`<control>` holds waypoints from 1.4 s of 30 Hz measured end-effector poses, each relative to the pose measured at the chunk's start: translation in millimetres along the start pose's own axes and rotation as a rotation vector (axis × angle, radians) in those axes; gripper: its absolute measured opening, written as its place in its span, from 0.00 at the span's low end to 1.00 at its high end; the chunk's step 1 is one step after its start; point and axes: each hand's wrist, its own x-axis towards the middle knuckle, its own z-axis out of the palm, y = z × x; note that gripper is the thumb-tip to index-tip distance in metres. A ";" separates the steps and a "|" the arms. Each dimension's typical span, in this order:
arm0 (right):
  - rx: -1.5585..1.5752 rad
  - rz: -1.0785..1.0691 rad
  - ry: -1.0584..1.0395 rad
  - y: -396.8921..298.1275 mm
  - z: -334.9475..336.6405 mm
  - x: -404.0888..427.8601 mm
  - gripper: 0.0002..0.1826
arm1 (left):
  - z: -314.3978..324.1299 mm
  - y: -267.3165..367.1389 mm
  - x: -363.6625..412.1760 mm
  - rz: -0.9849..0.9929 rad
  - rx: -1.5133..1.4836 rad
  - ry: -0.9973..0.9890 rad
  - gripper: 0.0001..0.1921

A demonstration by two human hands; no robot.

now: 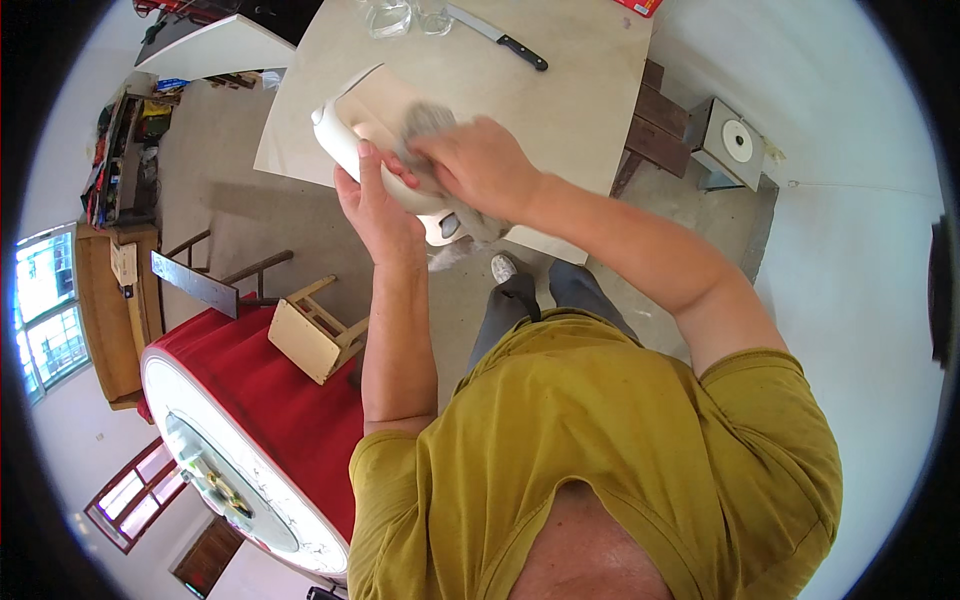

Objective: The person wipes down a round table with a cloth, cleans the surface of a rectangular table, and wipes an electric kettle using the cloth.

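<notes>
A white and beige plastic appliance part, its exact kind unclear, is held tilted over the near edge of the beige table. My left hand grips its near side, thumb on top. My right hand is closed on a grey cloth, which lies against the appliance; the cloth is blurred, and a length of it hangs beneath my wrist. Farther back on the table lie a kitchen knife with a black handle and a clear glass beside another one.
A dark wooden bench stands right of the table, near a white boxy device with a round dial. Left of me are a wooden stool, a metal-topped stool and a round table with a red cloth.
</notes>
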 end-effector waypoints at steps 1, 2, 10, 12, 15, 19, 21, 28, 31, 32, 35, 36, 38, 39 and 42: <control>-0.016 0.011 -0.089 -0.7 -0.7 -24.4 0.13 | -2.0 -0.2 1.1 0.015 -0.011 0.040 0.11; -0.026 0.018 -0.179 2.3 1.8 -44.0 0.13 | -4.4 -0.2 2.4 0.034 -0.020 0.085 0.11; 0.174 0.242 -0.372 15.3 -19.3 -37.9 0.12 | -1.9 33.5 23.8 0.139 -0.055 0.145 0.11; 0.331 0.396 -0.419 29.3 -24.6 -35.3 0.14 | -0.7 46.0 28.2 0.151 -0.087 0.137 0.10; 1.621 0.913 -0.032 39.7 -8.6 -47.4 0.17 | -3.3 56.5 34.1 0.191 -0.145 0.110 0.13; 1.987 1.189 0.225 -15.7 11.5 -28.1 0.19 | 0.4 49.1 25.1 0.317 -0.187 -0.042 0.22; 2.109 1.179 0.357 -26.2 5.1 -10.9 0.17 | 6.1 44.3 10.7 0.312 -0.114 -0.093 0.23; 1.892 1.379 0.505 30.1 -13.7 -13.8 0.14 | -12.6 41.1 -14.2 0.226 -0.157 -0.230 0.24; 1.876 1.197 0.460 75.9 -24.9 -33.0 0.15 | -44.6 54.1 -10.8 0.180 -0.177 -0.207 0.23; 1.868 1.054 0.384 89.9 -29.5 -45.4 0.16 | -55.3 60.7 -13.5 0.172 -0.106 -0.131 0.23; 1.182 1.248 0.184 136.4 -56.8 -97.6 0.19 | -88.6 67.7 -18.8 0.159 -0.029 -0.082 0.21; 0.786 1.277 0.094 155.6 -62.9 -118.1 0.21 | -97.7 72.7 -23.7 0.149 -0.006 -0.024 0.21; 0.325 0.944 0.128 194.8 -63.4 -160.5 0.23 | -117.7 77.9 -31.0 0.135 0.016 0.033 0.20; -0.095 0.586 0.154 205.6 -57.3 -171.9 0.25 | -128.7 81.8 -36.3 0.133 0.028 0.035 0.20; -0.301 0.445 -0.169 175.5 -2.2 -166.1 0.30 | -166.7 81.6 -53.0 0.126 0.118 0.114 0.20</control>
